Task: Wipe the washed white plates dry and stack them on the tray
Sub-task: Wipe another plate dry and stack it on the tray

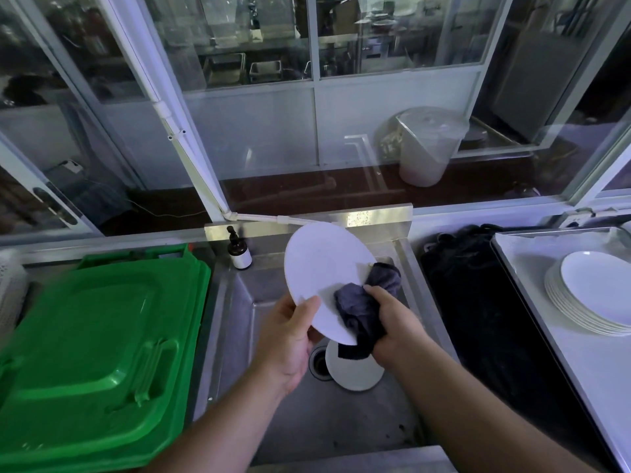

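- The steel sink sits below both hands, with 1 more white plate lying flat on its floor beside the drain.
- The tray stands on the tabletop well off to the right and carries a stack of dried plates.
- The held plate is tilted over the sink; I judge it stiff, fairly light, breakable and likely slick while wet, so a grip on the rim suits it best.
- The dark cloth is soft and bunched against the plate's lower right edge.
- The left hand pinches the plate's lower rim, thumb on the near face, fingers hidden behind.
- The right hand is clenched around the cloth, pressing it to the plate.
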Demonstrator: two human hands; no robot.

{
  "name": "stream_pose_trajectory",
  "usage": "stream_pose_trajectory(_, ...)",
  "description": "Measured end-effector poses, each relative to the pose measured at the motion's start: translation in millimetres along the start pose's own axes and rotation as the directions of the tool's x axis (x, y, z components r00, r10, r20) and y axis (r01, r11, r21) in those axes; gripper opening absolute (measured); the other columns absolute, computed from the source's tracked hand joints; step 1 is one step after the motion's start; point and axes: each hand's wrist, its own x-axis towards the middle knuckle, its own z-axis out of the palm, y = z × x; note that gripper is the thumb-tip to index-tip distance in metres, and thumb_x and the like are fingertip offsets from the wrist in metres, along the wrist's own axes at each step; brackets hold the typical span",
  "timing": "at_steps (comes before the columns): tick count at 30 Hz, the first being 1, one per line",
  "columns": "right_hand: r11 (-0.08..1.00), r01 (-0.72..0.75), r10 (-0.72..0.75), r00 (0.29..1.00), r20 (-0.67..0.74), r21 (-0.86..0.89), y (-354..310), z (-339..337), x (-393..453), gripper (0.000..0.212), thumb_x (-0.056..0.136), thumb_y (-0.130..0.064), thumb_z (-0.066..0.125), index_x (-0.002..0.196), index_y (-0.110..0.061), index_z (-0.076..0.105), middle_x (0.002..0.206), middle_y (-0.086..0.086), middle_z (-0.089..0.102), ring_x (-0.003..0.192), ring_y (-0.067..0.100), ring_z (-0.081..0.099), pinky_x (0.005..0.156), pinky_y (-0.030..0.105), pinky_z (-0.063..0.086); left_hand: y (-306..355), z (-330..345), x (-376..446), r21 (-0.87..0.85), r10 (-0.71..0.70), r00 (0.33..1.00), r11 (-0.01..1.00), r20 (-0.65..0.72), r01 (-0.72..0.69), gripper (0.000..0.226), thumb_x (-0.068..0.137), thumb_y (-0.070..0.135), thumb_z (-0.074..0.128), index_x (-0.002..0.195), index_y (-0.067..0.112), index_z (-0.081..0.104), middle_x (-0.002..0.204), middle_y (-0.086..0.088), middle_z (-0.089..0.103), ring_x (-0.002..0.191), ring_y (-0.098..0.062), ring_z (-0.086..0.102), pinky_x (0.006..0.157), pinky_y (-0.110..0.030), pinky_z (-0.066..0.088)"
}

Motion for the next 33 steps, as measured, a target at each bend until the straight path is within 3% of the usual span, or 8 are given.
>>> stream_pose_trajectory(3, 0.999, -0.001, 0.002, 1.000, 0.017, -0.052, -7, -10, -1, 0.042, 0.085, -0.024, 0.084, 0.122, -0.006, 0.074, 0.111, 0.018, 0.079, 0.099, 0.041, 0.077, 0.091, 0.056, 0.061, 5, -10, 2, 0.033, -0.037, 0.999, 0.999, 0.030, 0.036, 0.034, 0.077, 0.021, 0.074, 0.109, 0.008, 0.074, 0.112, -0.018, 0.077, 0.099, -0.028, 0.075, 0.083, -0.039, 0.063)
stream_pose_trajectory(8, 0.968, 0.116, -0.086, 0.986, 0.140, -0.222, -36, -16, -10, 0.034, 0.089, -0.012, 0.079, 0.119, 0.003, 0.072, 0.104, 0.023, 0.078, 0.086, 0.034, 0.078, 0.071, 0.040, 0.062, 37, -30, 22, 0.133, -0.184, 0.983, 0.974, 0.001, 0.183, 0.075, 0.072, 0.051, 0.082, 0.133, 0.011, 0.066, 0.128, -0.018, 0.071, 0.122, -0.039, 0.066, 0.110, -0.058, 0.047)
stream_pose_trajectory(13, 0.954, 0.164, -0.131, 0.981, 0.142, -0.250, -54, -3, -16, 0.033, 0.089, -0.014, 0.080, 0.116, 0.003, 0.072, 0.101, 0.021, 0.079, 0.081, 0.033, 0.079, 0.065, 0.038, 0.063, 42, -27, 25, 0.093, -0.161, 0.987, 0.983, 0.007, 0.159, 0.068, 0.074, 0.039, 0.082, 0.132, 0.007, 0.066, 0.127, -0.019, 0.071, 0.122, -0.040, 0.066, 0.111, -0.060, 0.045)
stream_pose_trajectory(19, 0.997, 0.054, -0.054, 0.999, -0.006, -0.063, -23, 11, -3, 0.037, 0.082, -0.030, 0.087, 0.111, -0.010, 0.078, 0.101, 0.014, 0.081, 0.088, 0.036, 0.079, 0.074, 0.053, 0.064, 20, 3, 13, -0.001, -0.022, 0.997, 1.000, -0.071, 0.022, 0.024, 0.095, 0.014, 0.068, 0.118, 0.010, 0.069, 0.117, -0.017, 0.076, 0.107, -0.030, 0.072, 0.090, -0.045, 0.060)
stream_pose_trajectory(22, 1.000, 0.010, -0.010, 0.999, -0.032, 0.000, -6, 10, 1, 0.038, 0.083, -0.028, 0.085, 0.114, -0.010, 0.077, 0.104, 0.015, 0.080, 0.092, 0.040, 0.078, 0.088, 0.061, 0.061, 8, 8, 6, 0.006, 0.011, 0.998, 1.000, -0.063, -0.011, 0.038, 0.083, 0.020, 0.075, 0.120, 0.011, 0.068, 0.113, -0.013, 0.077, 0.100, -0.025, 0.075, 0.077, -0.035, 0.063)
stream_pose_trajectory(25, 0.999, -0.014, 0.014, 1.000, 0.007, -0.051, -8, 0, 0, 0.040, 0.084, -0.023, 0.084, 0.119, -0.005, 0.075, 0.107, 0.018, 0.079, 0.097, 0.040, 0.077, 0.091, 0.059, 0.061, 8, -2, 7, 0.031, -0.017, 0.999, 0.999, -0.049, 0.018, 0.044, 0.082, 0.022, 0.082, 0.121, 0.009, 0.068, 0.117, -0.016, 0.076, 0.106, -0.031, 0.073, 0.085, -0.042, 0.063)
stream_pose_trajectory(29, 0.978, 0.072, -0.058, 0.995, 0.077, -0.195, -29, -12, -4, 0.036, 0.087, -0.014, 0.081, 0.118, 0.001, 0.071, 0.104, 0.022, 0.079, 0.089, 0.036, 0.078, 0.069, 0.043, 0.063, 29, -23, 20, 0.102, -0.152, 0.987, 0.982, -0.052, 0.156, 0.065, 0.080, 0.055, 0.077, 0.130, 0.014, 0.068, 0.126, -0.017, 0.072, 0.119, -0.038, 0.068, 0.106, -0.058, 0.050)
stream_pose_trajectory(33, 0.948, 0.154, -0.113, 0.981, 0.159, -0.280, -47, -10, -12, 0.032, 0.091, -0.010, 0.077, 0.118, 0.006, 0.070, 0.103, 0.024, 0.078, 0.086, 0.034, 0.078, 0.071, 0.039, 0.063, 46, -33, 31, 0.169, -0.230, 0.973, 0.960, 0.017, 0.224, 0.074, 0.077, 0.058, 0.079, 0.135, 0.013, 0.067, 0.131, -0.015, 0.071, 0.123, -0.036, 0.066, 0.113, -0.056, 0.045)
